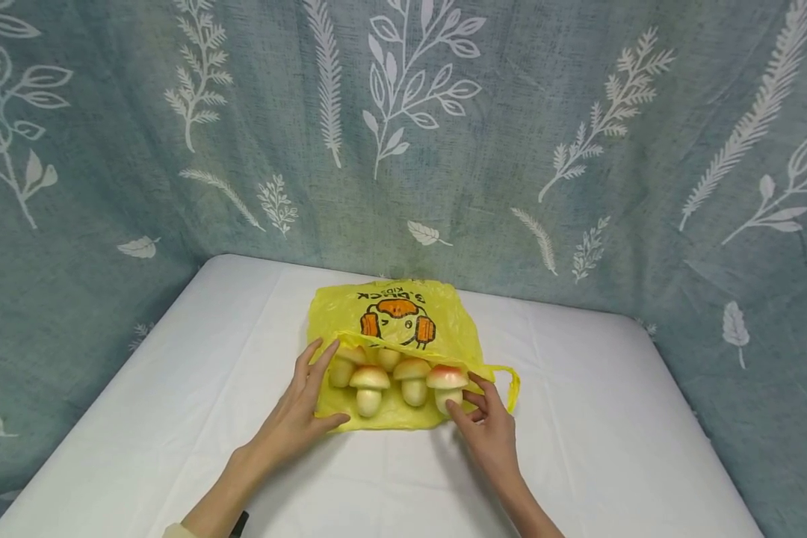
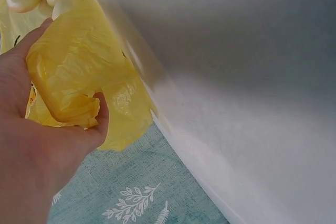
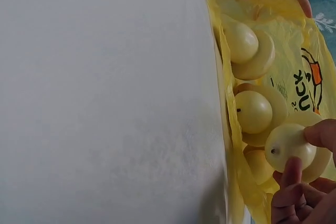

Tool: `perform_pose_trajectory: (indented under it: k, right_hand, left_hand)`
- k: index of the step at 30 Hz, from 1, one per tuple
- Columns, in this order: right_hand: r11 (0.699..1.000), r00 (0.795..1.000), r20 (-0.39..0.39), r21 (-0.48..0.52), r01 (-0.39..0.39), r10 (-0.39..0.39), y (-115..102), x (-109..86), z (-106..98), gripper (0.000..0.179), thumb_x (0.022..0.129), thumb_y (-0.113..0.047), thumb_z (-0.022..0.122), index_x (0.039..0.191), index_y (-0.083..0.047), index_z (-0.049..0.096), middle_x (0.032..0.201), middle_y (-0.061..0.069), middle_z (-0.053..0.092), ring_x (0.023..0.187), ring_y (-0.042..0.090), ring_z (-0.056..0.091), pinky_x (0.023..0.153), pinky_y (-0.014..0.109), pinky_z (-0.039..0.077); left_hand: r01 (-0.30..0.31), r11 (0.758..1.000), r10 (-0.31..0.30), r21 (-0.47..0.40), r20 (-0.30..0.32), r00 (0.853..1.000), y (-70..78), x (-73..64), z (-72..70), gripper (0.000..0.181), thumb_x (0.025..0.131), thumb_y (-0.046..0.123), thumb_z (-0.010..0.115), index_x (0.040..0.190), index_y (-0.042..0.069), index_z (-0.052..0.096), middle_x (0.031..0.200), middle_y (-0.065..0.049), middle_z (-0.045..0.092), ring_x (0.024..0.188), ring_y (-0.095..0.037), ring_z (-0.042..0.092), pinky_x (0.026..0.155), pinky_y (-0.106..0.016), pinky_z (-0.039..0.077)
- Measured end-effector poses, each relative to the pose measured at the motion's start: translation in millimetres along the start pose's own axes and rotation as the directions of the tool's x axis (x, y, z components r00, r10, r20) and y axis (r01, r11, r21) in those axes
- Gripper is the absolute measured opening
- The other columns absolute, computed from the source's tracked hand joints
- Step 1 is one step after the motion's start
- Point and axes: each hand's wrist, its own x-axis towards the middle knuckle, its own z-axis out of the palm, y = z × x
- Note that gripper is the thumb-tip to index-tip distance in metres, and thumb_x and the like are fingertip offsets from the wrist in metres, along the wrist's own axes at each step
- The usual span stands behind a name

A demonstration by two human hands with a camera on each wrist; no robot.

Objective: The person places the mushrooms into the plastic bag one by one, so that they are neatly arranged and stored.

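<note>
A yellow plastic bag [image 1: 403,423], printed with a cartoon character in headphones, lies with its mouth facing me. Several toy mushrooms with orange-tinted caps and pale stems are inside the mouth, among them a middle mushroom [image 1: 413,391] and a left one [image 1: 368,403]. My right hand [image 1: 489,426] pinches the rightmost mushroom [image 1: 447,379] between thumb and fingers; its pale stem end [image 3: 286,148] shows in the right wrist view. At the bag's left side, my left hand [image 1: 302,407] holds the mouth apart, its thumb and fingers spread around the film [image 2: 79,61].
The bag rests on a white-covered table [image 1: 619,418]. Its looped handle [image 1: 515,388] sticks out on the right, beside my right hand. Behind the table hangs a blue-green curtain [image 1: 484,194] with white leaf patterns.
</note>
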Motion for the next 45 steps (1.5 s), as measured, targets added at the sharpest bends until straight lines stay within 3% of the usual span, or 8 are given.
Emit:
perform_pose_trajectory:
  k: [7,14,21,30,34,37,41,45]
  right_hand:
    - [0.999,0.999,-0.035,-0.018,-0.030,0.030,2.5,5.3,4.2,0.054,0.086,-0.015,0.079,0.134,-0.013,0.055,0.105,0.014,0.073,0.058,0.012,0.059,0.054,0.024,0.047]
    - [0.998,0.998,-0.063,-0.064,0.015,-0.019,2.7,6.1,13.9,0.050,0.088,-0.018,0.077,0.131,-0.007,0.053,0.108,0.020,0.071,0.054,0.009,0.059,0.052,0.024,0.048]
    - [0.995,0.999,-0.003,-0.085,-0.043,0.043,0.9,6.7,21.0,0.054,0.091,-0.019,0.073,0.137,-0.004,0.047,0.112,0.025,0.068,0.045,0.013,0.060,0.046,0.025,0.046]
    - [0.988,0.994,0.033,-0.121,-0.100,0.104,0.9,14.3,24.8,0.059,0.093,-0.021,0.070,0.142,-0.001,0.043,0.115,0.026,0.067,0.041,0.014,0.058,0.048,0.025,0.047]
    - [0.980,0.992,0.049,-0.167,-0.103,0.113,1.8,17.7,24.3,0.064,0.094,-0.025,0.069,0.144,0.004,0.042,0.107,0.022,0.071,0.040,0.012,0.058,0.061,0.028,0.051]
    - [0.975,0.991,0.060,-0.199,-0.103,0.117,2.8,19.8,24.0,0.066,0.095,-0.029,0.068,0.143,0.007,0.042,0.078,0.010,0.073,0.038,0.011,0.057,0.069,0.030,0.051]
    - [0.973,0.990,0.072,-0.207,-0.100,0.117,2.9,20.8,24.1,0.067,0.095,-0.031,0.068,0.143,0.009,0.042,0.051,-0.003,0.061,0.038,0.011,0.056,0.070,0.032,0.052]
    - [0.971,0.991,0.072,-0.217,-0.098,0.116,3.2,20.5,24.1,0.067,0.094,-0.031,0.068,0.143,0.008,0.043,0.054,-0.002,0.063,0.038,0.009,0.056,0.073,0.035,0.053]
  left_hand:
    - [-0.023,1.000,0.023,0.012,0.004,1.000,-1.4,0.4,-0.1,0.116,0.073,0.014,0.090,0.159,0.026,0.014,0.160,-0.017,0.010,0.123,-0.038,0.050,0.092,-0.054,0.048]
    - [-0.028,1.000,0.028,0.011,0.005,1.000,-2.7,-0.3,-0.6,0.116,0.073,0.013,0.090,0.159,0.025,0.014,0.160,-0.017,0.010,0.122,-0.038,0.050,0.092,-0.053,0.048]
    - [-0.018,1.000,0.018,0.012,0.006,1.000,-2.2,-0.4,-0.5,0.116,0.073,0.013,0.090,0.160,0.026,0.013,0.160,-0.017,0.009,0.122,-0.037,0.050,0.092,-0.053,0.048]
    - [-0.009,1.000,0.009,0.004,0.005,1.000,-2.3,-0.3,-1.2,0.116,0.073,0.013,0.090,0.159,0.027,0.013,0.160,-0.017,0.010,0.120,-0.038,0.051,0.091,-0.052,0.049]
    - [-0.010,1.000,0.010,-0.002,0.006,1.000,-2.7,-0.3,-0.6,0.116,0.073,0.013,0.090,0.159,0.027,0.013,0.160,-0.017,0.010,0.120,-0.039,0.051,0.091,-0.052,0.049]
    - [-0.012,1.000,0.012,0.002,0.006,1.000,-2.9,-0.6,-0.4,0.115,0.074,0.014,0.089,0.159,0.027,0.013,0.160,-0.017,0.010,0.121,-0.038,0.051,0.091,-0.052,0.049]
    - [-0.017,1.000,0.017,0.008,0.002,1.000,-3.6,-1.1,-0.4,0.115,0.074,0.014,0.089,0.160,0.027,0.013,0.160,-0.017,0.009,0.121,-0.037,0.051,0.092,-0.052,0.049]
    - [-0.027,1.000,0.027,0.006,0.000,1.000,-4.4,-1.3,0.0,0.116,0.073,0.013,0.089,0.160,0.026,0.014,0.160,-0.017,0.009,0.121,-0.038,0.051,0.091,-0.052,0.049]
